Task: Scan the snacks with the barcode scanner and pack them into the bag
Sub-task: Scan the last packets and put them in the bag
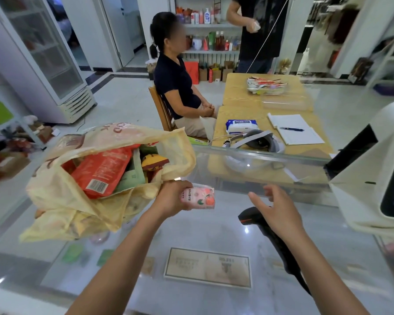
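One pink snack (199, 197) is gripped by the left hand (172, 197), right hand (280, 212) loose-fingered above one scanner (248, 215).

Small shop, checkout area. Evidence: glass tabletop (191, 233) serving as counter; white checkout terminal (373, 178) at its right edge; barcode scanner (250, 215); stocked bottle shelves (209, 26) behind; glass-door cooler (43, 64) at left.

A: Room layout?
B: I see a glass counter (214, 235) up front, with a wooden table (237, 92) behind it and a chair (157, 103) beside the table. Cooler (43, 53) on the left, stocked shelves (214, 26) at the far wall. Pale glossy floor (123, 98), white walls.
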